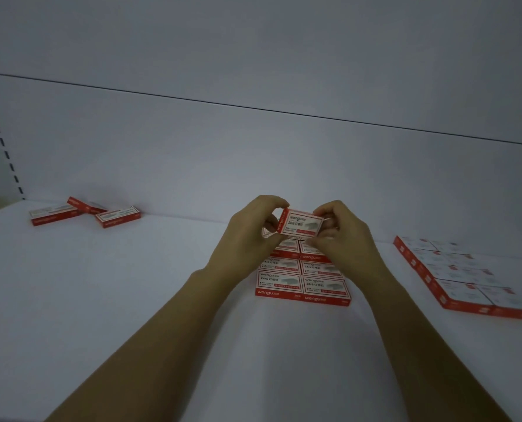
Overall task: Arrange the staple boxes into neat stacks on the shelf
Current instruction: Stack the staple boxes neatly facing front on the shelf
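Both hands hold one red-and-white staple box (301, 222) in the air above the far end of the two-column block of boxes (303, 277): the left hand (250, 236) pinches its left end, the right hand (342, 236) its right end. Three loose boxes (84, 212) lie far left on the white shelf (132, 300), and another block (463, 275) lies at the right.

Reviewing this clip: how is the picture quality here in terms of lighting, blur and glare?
Head view throughout: dim, flat, bluish light with no glare; print on the held staple box and the centre stack is legible; the right stack smears near the frame edge; the loose boxes far left look soft.
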The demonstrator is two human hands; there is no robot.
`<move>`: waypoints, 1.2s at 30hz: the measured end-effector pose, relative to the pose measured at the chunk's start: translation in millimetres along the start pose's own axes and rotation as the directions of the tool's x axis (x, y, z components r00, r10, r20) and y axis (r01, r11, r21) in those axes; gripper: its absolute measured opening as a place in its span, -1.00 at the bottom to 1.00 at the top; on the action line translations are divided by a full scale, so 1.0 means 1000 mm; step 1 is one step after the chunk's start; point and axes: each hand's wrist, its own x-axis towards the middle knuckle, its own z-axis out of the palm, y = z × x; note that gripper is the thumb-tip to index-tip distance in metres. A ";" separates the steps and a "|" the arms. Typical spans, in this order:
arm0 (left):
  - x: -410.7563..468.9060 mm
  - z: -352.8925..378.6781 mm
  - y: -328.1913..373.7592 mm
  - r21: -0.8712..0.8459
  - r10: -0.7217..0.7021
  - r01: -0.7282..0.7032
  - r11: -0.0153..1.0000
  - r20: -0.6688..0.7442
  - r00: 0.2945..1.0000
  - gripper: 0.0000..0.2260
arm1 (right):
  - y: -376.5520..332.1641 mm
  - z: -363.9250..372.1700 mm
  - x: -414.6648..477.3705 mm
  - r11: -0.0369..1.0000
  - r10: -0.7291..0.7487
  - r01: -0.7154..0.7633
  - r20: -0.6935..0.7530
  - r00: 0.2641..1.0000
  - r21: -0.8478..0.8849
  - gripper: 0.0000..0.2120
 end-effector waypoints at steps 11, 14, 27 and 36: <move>0.000 0.008 -0.019 0.111 0.166 -0.156 0.982 -0.095 0.981 -0.74 | 0.001 0.002 0.000 0.932 -0.283 0.257 -0.072 0.956 -0.254 -0.84; 0.000 0.008 -0.019 0.053 0.117 -0.113 0.992 -0.072 0.990 -0.66 | 0.002 -0.002 0.001 0.961 -0.172 0.164 -0.017 0.985 -0.222 -0.89; 0.001 0.006 -0.014 0.001 -0.076 0.076 0.997 0.046 0.996 -0.57 | 0.003 -0.010 -0.001 0.998 -0.036 0.046 0.181 0.983 -0.051 -0.54; 0.002 -0.004 -0.010 0.048 -0.159 0.157 0.986 0.042 0.986 -0.64 | -0.005 -0.006 -0.002 0.979 -0.090 0.114 0.141 0.986 -0.169 -0.52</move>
